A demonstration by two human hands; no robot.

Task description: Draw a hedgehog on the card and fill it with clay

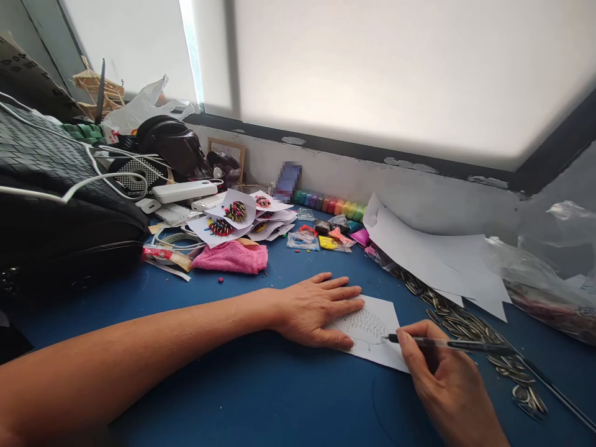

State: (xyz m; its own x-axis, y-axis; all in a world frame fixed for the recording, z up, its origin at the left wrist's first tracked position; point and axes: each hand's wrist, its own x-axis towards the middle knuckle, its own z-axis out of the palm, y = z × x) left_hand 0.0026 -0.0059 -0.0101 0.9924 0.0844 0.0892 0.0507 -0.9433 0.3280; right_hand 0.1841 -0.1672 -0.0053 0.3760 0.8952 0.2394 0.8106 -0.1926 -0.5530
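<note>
We look across a blue tabletop (223, 379) that fills the lower half of the frame, with a pale window blind (395, 74) lit from behind along the top. Right of centre in the lower half, a small white sheet of paper (384, 359) lies flat on the table, bearing a rounded line drawing (367, 324) filled with rows of little marks, with short strokes beneath its outline. We see the left hand (319, 310) laid palm down over the paper's left part, its fingers spread and straight, gripping nothing. At the lower right, the right hand (444, 372) pinches a pen (479, 346) between thumb and fingers, the tip at the drawing's right edge; whether it meets the paper we cannot tell. Beyond that hand, striped seeds (454, 316) lie scattered down the right side, beside larger white sheets (437, 254) and, at the right edge, a clear plastic bag (535, 267). Near the middle of the frame we find a row of coloured packets (333, 205) against the wall, with a yellow packet (328, 243) in front. Left of these lie a pink cloth (233, 256) and papers with colourful seed-like designs (200, 228); a black woven bag (69, 205) takes up the left edge.
</note>
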